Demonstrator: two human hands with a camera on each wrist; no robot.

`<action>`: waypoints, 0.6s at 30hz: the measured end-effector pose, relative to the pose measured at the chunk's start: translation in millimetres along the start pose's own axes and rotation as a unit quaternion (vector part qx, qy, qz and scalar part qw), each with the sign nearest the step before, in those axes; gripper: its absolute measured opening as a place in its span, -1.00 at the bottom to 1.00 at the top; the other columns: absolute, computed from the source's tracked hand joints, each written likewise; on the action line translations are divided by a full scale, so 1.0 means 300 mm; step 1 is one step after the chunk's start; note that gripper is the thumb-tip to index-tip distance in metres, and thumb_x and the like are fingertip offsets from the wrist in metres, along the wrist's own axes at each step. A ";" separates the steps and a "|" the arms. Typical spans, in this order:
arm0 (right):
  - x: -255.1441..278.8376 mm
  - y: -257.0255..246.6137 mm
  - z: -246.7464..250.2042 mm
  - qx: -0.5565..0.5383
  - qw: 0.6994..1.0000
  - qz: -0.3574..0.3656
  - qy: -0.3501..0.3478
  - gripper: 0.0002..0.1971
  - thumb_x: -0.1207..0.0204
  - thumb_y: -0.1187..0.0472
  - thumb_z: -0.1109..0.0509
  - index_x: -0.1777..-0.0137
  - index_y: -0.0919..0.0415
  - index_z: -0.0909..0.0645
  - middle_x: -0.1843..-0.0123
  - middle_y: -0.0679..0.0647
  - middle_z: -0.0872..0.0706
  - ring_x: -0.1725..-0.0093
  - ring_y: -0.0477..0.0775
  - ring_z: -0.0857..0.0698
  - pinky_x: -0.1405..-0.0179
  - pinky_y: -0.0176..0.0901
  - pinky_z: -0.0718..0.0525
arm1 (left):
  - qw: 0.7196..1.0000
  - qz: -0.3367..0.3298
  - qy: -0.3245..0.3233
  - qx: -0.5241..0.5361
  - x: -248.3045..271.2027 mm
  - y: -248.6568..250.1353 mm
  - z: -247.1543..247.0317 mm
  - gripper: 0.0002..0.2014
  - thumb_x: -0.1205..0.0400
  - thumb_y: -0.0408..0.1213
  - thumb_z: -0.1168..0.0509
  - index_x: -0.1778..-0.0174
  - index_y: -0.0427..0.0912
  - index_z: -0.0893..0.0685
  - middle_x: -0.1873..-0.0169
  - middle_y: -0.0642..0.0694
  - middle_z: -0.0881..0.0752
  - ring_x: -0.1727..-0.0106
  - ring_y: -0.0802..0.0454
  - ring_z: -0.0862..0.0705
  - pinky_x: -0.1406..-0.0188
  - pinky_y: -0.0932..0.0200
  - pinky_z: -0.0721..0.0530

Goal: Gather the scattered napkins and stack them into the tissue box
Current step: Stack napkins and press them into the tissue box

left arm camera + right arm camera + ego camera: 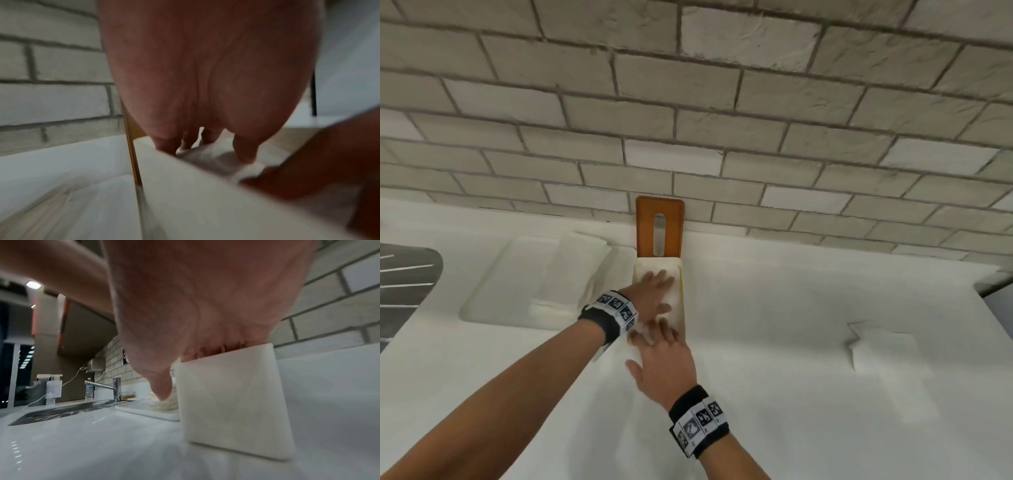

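Your right hand (661,356) reaches into the near end of the tissue box (681,294), fingers extended onto the napkins (654,272) inside, thumb outside the wall. Your left hand (650,294) lies flat beyond it, pressing the stack. Neither hand grips anything. One loose napkin (880,346) lies on the counter (791,308), well right. The orange lid (643,226) leans against the brick wall (688,102).

The box (682,291) is a white open tub under my hands, its orange slotted lid (660,226) upright against the wall. White napkins (654,270) lie flat inside beneath my fingers. One loose napkin (881,346) lies well right of my right hand.
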State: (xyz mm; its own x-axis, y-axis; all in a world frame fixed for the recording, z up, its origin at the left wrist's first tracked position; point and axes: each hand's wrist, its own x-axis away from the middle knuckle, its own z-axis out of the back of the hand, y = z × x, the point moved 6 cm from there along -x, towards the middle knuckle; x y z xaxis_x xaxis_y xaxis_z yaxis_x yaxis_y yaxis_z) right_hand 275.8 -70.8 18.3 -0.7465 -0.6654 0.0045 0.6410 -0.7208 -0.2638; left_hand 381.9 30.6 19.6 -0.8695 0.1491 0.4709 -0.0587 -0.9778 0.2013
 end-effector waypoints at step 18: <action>0.143 0.203 0.190 -0.185 0.978 -0.038 0.093 -0.78 -0.73 0.19 -0.37 -0.26 0.02 -0.79 -0.26 0.02 -0.86 -0.18 0.18 -0.80 -0.13 0.06 -0.80 | 0.975 0.032 0.172 0.139 0.086 0.129 0.077 -0.41 -0.88 -0.10 -0.20 -0.84 -0.16 -0.27 -0.87 -0.22 -0.12 -0.89 -0.26 -0.04 -0.84 -0.26 -0.12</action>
State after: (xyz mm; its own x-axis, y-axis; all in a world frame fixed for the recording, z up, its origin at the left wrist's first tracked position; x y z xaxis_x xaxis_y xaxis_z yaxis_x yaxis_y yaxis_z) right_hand 293.1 -154.3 57.4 -0.8307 -0.5417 -0.1282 0.4998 -0.6243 -0.6004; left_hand 368.5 -0.1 59.4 -0.9827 -0.0168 0.1845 0.0958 -0.8984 0.4287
